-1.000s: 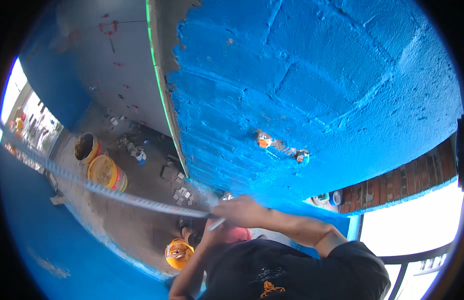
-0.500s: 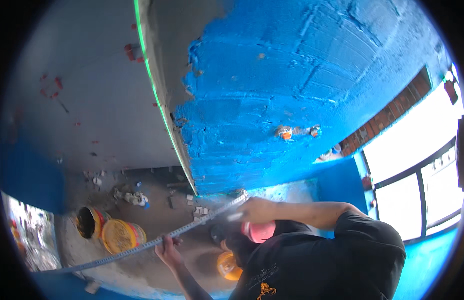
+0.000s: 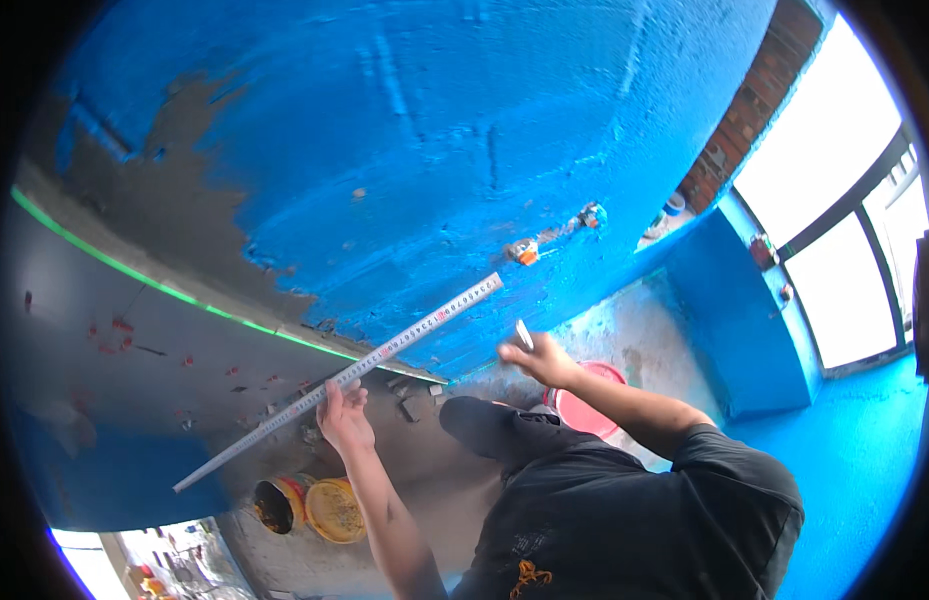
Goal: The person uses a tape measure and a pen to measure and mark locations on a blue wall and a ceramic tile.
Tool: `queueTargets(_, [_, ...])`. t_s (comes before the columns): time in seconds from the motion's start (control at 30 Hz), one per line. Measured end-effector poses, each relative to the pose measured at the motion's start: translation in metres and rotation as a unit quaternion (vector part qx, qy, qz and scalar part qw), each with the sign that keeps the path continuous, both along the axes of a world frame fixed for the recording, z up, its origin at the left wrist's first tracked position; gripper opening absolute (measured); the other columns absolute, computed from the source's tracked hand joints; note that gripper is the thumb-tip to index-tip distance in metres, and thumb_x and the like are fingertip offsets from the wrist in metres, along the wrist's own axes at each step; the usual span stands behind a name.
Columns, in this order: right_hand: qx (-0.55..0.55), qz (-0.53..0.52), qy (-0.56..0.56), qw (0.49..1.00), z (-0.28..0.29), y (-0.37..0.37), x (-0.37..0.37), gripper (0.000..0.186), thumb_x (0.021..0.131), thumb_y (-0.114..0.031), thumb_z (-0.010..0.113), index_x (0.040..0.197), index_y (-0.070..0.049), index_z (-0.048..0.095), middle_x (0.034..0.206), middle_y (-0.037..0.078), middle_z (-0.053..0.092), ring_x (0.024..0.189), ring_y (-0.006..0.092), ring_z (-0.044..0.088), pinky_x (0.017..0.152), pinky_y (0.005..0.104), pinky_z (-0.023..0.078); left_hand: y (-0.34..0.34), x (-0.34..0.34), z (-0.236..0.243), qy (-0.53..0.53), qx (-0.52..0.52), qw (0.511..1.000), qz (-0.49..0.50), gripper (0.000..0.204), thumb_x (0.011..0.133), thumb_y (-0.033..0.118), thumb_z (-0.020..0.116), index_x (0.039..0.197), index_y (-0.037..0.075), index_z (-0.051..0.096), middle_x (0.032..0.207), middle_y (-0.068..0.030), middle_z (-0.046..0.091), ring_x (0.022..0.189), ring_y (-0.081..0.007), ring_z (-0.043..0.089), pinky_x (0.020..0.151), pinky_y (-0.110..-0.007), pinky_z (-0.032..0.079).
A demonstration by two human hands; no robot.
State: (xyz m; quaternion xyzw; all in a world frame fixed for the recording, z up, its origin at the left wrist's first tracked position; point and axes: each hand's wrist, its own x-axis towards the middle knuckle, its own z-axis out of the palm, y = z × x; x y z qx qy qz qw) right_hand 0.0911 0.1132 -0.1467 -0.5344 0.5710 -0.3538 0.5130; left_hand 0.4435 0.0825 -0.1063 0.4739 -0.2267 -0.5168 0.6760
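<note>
My left hand (image 3: 345,415) is closed on a long pale ruler (image 3: 424,325) with a printed scale, gripping it near the middle. The ruler runs slantwise, its upper right end in front of the blue wall (image 3: 404,180) below an orange-capped pipe stub (image 3: 525,252). Whether it touches the wall I cannot tell. To the right, apart from the ruler, my right hand (image 3: 542,362) pinches a short white pen-like stick (image 3: 524,335), which points upward. A bright green laser line (image 3: 184,296) follows the wall's edge behind the ruler.
Two yellow-rimmed buckets (image 3: 336,510) stand on the floor at the lower left. A pink-red bucket (image 3: 590,400) is beside my right forearm. A second pipe stub (image 3: 592,215) sticks out of the wall. Windows (image 3: 844,290) and exposed brick (image 3: 744,120) lie to the right.
The ruler has risen with my left hand, from over the floor to in front of the blue wall. My right hand has come away from the ruler's end. The view has turned.
</note>
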Motion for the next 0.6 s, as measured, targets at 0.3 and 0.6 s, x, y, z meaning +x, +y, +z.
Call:
queueTargets(0.3, [0.000,-0.203,-0.379,0.903,0.035,-0.063,0.038,0.037,0.097,-0.039,0.061,0.086,-0.004,0.064,0.058,-0.004,0.049,0.044,0.0040,0.037,0.040,0.0241,0.025,-0.021,-0.023,0.002,-0.043,0.021,0.999,-0.023,0.027,0.095,0.023,0.064,0.104,-0.002,0.060,0.086,-0.0155,0.068,0.069,-0.0194,0.063,0.066,-0.031,0.049])
queueTargets(0.6, [0.047,-0.228,-0.410,0.882,0.044,-0.075,0.023,0.024,0.097,-0.026,0.061,0.087,-0.005,0.065,0.068,0.000,0.061,0.045,0.0039,0.040,0.041,0.0235,0.028,-0.029,-0.023,-0.001,-0.086,0.025,0.996,-0.017,0.025,0.096,0.024,0.062,0.106,0.001,0.060,0.092,-0.0122,0.068,0.083,-0.0191,0.063,0.070,-0.032,0.049])
